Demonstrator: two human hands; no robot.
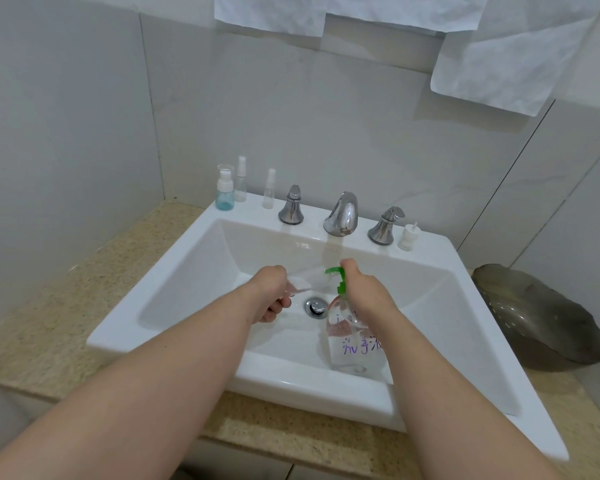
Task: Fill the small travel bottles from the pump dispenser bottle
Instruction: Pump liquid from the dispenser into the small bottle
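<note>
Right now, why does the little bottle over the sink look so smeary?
Head view: the clear travel bottle in the left hand is motion-blurred and see-through against the white sink; the chrome faucet shows glare; the wide lens bends the sink's edges.

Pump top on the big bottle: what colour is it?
The pump top is green, clearest in the head view.

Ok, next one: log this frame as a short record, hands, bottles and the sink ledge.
left hand: grips the small travel bottle, tilted, mouth at the green nozzle
right hand: grips the pump dispenser bottle at its pump head, above the sink
ledge, back left: blue-tinted bottle, two clear spray bottles
ledge, back right: white cap
travel bottle fill: cannot tell
</note>
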